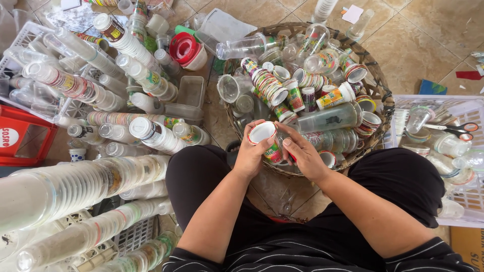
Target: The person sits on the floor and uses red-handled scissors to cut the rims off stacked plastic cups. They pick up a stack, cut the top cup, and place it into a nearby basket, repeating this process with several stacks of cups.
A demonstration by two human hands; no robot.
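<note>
Fingers of the left hand (250,153) are wrapped around a small plastic cup (265,138); its side is pinched by the right hand (302,156), just before a woven basket (384,103) of cups.

Tiled floor (418,45) under basket (380,90), crates (476,106).

Centre: round woven basket (379,80) on the tiled floor (428,35), before the knees, full of small plastic cups.
Hands: left hand (250,151) and right hand (302,153) meet on one small plastic cup (264,138) at the basket's near rim.
Left: long stacks of nested plastic cups (75,189) lying on white plastic crates (133,234).
Right: white plastic crate (474,199) holding scissors (456,129).
</note>
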